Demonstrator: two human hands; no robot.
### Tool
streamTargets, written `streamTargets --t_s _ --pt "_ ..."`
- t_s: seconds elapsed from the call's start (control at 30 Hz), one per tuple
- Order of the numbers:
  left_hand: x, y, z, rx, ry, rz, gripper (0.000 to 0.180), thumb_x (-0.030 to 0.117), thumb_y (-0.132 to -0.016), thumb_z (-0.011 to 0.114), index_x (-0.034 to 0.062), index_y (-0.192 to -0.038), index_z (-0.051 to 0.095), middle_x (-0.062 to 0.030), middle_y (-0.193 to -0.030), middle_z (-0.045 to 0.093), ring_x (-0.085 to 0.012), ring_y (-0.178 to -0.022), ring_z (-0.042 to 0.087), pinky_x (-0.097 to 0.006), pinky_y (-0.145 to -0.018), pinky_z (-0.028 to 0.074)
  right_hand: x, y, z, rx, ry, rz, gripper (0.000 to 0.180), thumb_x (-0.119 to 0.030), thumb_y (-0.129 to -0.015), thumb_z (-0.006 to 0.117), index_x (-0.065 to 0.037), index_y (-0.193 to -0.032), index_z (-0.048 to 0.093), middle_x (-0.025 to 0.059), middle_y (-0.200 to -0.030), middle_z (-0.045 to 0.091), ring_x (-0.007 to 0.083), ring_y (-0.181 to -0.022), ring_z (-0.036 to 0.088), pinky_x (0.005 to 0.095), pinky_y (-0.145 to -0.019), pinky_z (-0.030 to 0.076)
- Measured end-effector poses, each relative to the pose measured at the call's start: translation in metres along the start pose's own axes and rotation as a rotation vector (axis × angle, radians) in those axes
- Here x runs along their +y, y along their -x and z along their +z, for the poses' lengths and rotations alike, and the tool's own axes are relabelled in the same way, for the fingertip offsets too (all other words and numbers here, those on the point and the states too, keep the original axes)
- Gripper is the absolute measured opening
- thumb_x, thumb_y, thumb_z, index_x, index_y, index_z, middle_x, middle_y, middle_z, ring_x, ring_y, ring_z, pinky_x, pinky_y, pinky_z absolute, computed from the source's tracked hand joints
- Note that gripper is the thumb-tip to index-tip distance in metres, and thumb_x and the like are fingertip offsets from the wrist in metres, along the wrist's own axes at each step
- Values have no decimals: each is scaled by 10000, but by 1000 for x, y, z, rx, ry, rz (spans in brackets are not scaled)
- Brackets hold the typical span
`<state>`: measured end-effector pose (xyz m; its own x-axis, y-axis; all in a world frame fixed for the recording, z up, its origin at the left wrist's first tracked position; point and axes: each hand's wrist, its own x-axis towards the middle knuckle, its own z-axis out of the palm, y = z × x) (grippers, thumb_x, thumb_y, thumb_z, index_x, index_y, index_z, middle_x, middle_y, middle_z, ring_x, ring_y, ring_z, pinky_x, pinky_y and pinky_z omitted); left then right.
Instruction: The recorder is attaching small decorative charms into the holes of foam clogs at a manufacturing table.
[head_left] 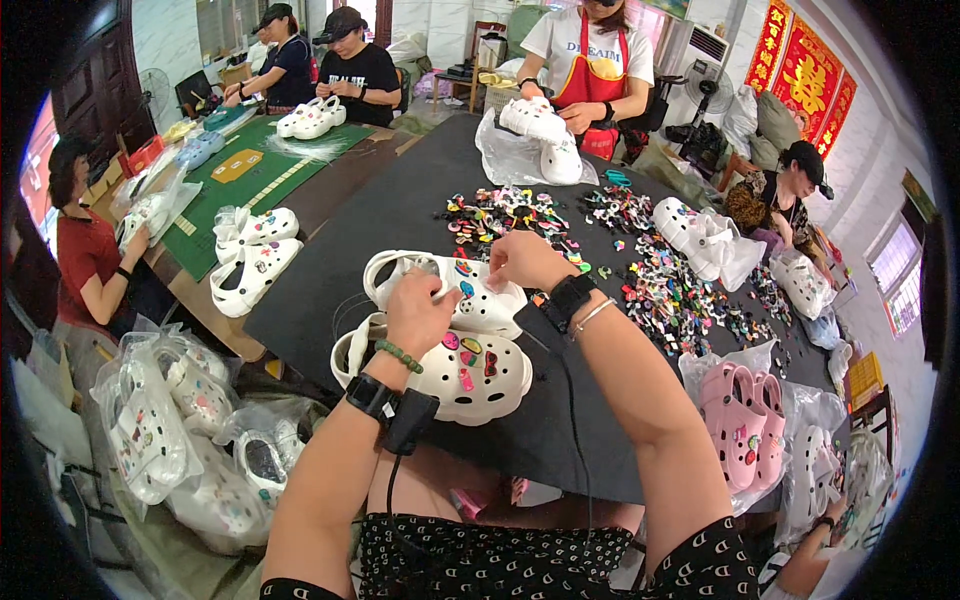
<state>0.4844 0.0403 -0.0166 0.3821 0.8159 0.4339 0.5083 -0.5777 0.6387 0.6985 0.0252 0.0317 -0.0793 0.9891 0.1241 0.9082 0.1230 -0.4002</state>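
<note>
Two white clogs lie side by side on the dark table before me. My left hand (418, 308) is closed on the farther clog (485, 312), its fingertips hidden in the foot opening and its thumb near the upper. Over that clog's far side, my right hand (532, 262) bends down with fingers and thumb drawn together; whatever they pinch is too small to make out. Colourful charms, one blue, show between the hands. The nearer clog (470, 385) carries several charms, among them pink and red ones, and neither hand's fingers hold it.
Loose colourful charms (665, 295) are heaped beyond and right of my hands. Decorated white clogs (700, 240) and bagged pink clogs (742, 430) stand at right. Bagged clogs (150, 430) fill the lower left. A co-worker (590, 60) handles clogs across the table; others sit around.
</note>
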Motion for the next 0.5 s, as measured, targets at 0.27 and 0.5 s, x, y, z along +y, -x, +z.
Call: streamTargets --t_s 0.27,0.5 --pt "0 1 -3 -9 -27 4 308 233 -763 755 -27 -676 616 -182 -823 578 -366 -820 578 -466 -728 465 -1 4 4 -17 -86 -18 150 -133 -671 787 -25 -749 719 126 -670 675 217 -635 655 336 -605 509" --pt "-4 2 1 66 26 90 340 230 -761 767 -35 -684 569 -169 -750 539 -343 -726 548 -447 -656 425 14 4 3 -12 -199 27 303 -210 -680 789 -2 -877 692 109 -797 687 195 -655 636 327 -605 508"
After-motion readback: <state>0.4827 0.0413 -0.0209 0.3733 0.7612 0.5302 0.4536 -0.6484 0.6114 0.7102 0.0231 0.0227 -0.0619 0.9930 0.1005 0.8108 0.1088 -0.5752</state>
